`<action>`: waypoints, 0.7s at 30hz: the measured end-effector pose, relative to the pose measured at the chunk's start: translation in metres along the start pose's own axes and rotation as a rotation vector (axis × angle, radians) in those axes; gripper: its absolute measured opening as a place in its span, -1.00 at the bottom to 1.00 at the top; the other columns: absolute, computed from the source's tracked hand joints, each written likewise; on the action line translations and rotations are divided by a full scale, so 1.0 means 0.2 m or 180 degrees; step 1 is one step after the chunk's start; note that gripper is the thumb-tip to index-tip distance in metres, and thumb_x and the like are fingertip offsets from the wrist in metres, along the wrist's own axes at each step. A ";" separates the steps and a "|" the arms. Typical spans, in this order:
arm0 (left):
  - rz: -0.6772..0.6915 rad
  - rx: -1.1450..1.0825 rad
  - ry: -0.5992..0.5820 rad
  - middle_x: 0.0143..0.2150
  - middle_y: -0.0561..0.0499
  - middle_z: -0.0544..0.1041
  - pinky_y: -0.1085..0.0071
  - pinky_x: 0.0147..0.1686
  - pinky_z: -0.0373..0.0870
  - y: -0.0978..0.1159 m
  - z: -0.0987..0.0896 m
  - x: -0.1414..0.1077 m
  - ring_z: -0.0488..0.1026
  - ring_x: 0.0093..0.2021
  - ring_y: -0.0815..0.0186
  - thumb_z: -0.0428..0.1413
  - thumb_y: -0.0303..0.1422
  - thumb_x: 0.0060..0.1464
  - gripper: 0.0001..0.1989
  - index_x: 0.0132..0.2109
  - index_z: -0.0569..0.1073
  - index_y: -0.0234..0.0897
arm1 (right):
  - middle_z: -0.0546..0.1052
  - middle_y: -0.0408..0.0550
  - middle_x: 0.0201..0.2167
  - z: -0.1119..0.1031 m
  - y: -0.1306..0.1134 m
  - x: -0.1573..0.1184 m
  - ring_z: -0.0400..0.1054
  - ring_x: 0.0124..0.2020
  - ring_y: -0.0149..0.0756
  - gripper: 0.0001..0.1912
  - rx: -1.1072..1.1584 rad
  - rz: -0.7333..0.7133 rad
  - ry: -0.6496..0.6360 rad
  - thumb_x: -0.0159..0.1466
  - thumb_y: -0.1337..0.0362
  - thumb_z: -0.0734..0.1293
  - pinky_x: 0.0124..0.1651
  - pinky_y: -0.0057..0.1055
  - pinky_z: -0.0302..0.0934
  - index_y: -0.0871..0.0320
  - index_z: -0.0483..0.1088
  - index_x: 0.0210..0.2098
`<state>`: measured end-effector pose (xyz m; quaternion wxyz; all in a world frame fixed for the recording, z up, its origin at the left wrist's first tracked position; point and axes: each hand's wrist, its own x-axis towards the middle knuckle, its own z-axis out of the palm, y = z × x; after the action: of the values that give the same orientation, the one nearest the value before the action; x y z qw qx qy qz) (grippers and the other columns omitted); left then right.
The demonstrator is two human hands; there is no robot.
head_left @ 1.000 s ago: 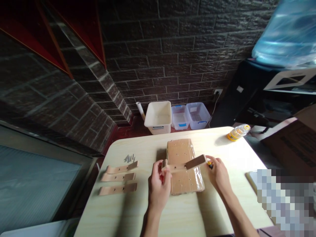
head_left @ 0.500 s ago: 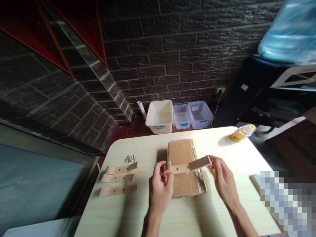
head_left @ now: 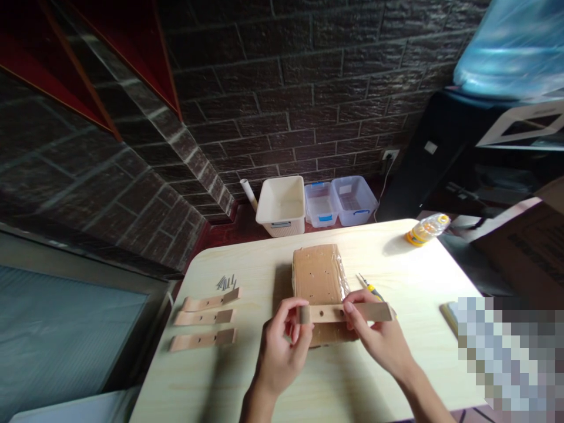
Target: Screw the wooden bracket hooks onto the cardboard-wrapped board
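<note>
Both hands hold one bent wooden hook [head_left: 329, 314] level above a taped cardboard box [head_left: 315, 267]. The hook has two dark holes along its flat middle and upturned ends. My left hand [head_left: 282, 338] pinches its left end between thumb and fingers. My right hand [head_left: 379, 335] grips it right of the middle, thumb by the right hole. Small holes dot the box's top. Partly behind my right hand lies a screwdriver [head_left: 372, 289] with a yellow and black handle. Three similar wooden hooks [head_left: 205, 318] lie at the table's left, below a pile of screws [head_left: 226, 283].
A clear bottle with a yellow cap [head_left: 427, 230] stands at the table's [head_left: 259, 382] far right corner. Beyond the far edge, a cream bin [head_left: 281, 205] and two clear plastic boxes [head_left: 352, 201] sit on the floor by the brick wall. A pixelated patch covers the right edge.
My right hand has slid from the hook's right tip inward toward its middle. The hook has turned level and lowered slightly in the picture. The screwdriver now shows more. The view has shifted a little.
</note>
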<state>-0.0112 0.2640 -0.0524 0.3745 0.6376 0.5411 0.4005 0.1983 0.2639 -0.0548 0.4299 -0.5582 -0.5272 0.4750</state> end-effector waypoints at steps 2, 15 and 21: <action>0.0008 0.0011 -0.0019 -0.48 0.12 0.43 0.52 -0.43 0.31 0.00 -0.01 0.00 0.32 -0.50 0.39 0.11 -0.32 0.19 -0.77 -0.01 0.38 -0.21 | 0.47 -0.13 -0.51 -0.01 -0.01 0.00 0.37 -0.48 -0.32 -0.70 0.0025 -0.0027 -0.0001 0.36 0.00 0.30 -0.52 -0.48 0.18 0.11 0.43 -0.26; -0.0187 0.0220 -0.0515 -0.39 0.09 0.41 0.56 -0.46 0.28 -0.03 -0.06 -0.04 0.30 -0.44 0.40 0.10 -0.39 0.16 -0.93 -0.18 0.41 -0.22 | 0.58 -0.08 -0.42 -0.06 -0.01 -0.01 0.41 -0.43 -0.29 -0.76 -0.0285 -0.0183 -0.0119 0.35 0.11 0.30 -0.48 -0.46 0.28 0.10 0.46 -0.37; -0.0213 0.0242 -0.0397 -0.39 0.08 0.46 0.56 -0.46 0.33 -0.04 -0.06 -0.04 0.34 -0.45 0.41 0.13 -0.41 0.12 -0.90 -0.18 0.46 -0.21 | 0.57 -0.07 -0.42 -0.06 0.01 -0.01 0.43 -0.42 -0.27 -0.75 -0.0275 -0.0211 -0.0133 0.35 0.12 0.30 -0.44 -0.44 0.32 0.10 0.45 -0.38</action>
<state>-0.0257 0.2583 -0.0562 0.3962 0.6566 0.5526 0.3264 0.2101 0.2619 -0.0547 0.4099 -0.5484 -0.5743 0.4488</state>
